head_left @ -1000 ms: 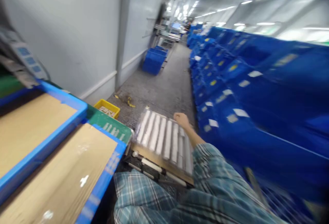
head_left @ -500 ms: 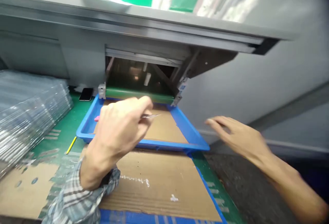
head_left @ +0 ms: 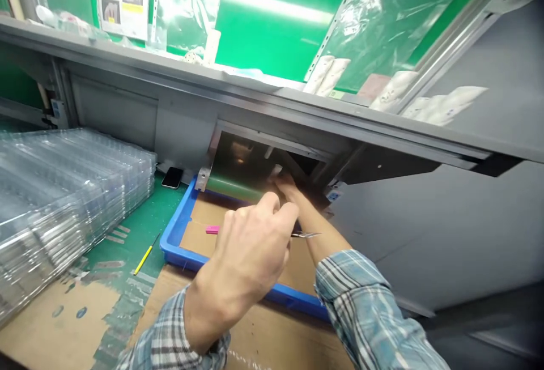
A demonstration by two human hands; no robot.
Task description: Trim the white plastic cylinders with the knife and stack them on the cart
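My left hand (head_left: 255, 245) is closed around a slim craft knife (head_left: 306, 235). Its pointed silver blade sticks out to the right, and a pink end (head_left: 212, 229) shows on the other side. Beyond it, my right hand (head_left: 284, 182) reaches into the opening under the shelf, over a dark green belt (head_left: 229, 184). Its outstretched fingertips are at the near end of a small white piece (head_left: 277, 169); whether they grip it I cannot tell. A second white piece (head_left: 269, 152) lies farther in. Below the belt's end sits a blue tray (head_left: 178, 251) lined with cardboard (head_left: 199, 217).
Stacked clear plastic trays (head_left: 76, 183) stand on the left. A black phone (head_left: 172, 177) and a yellow-handled thin tool (head_left: 144, 259) lie on the green table (head_left: 136, 225). Above runs a grey shelf edge (head_left: 255, 93) holding several white tubular parts (head_left: 334, 77).
My right hand has swung in from the far right to the white piece in the opening. My left hand still holds the knife. The camera view has shifted, showing more of the shelf.
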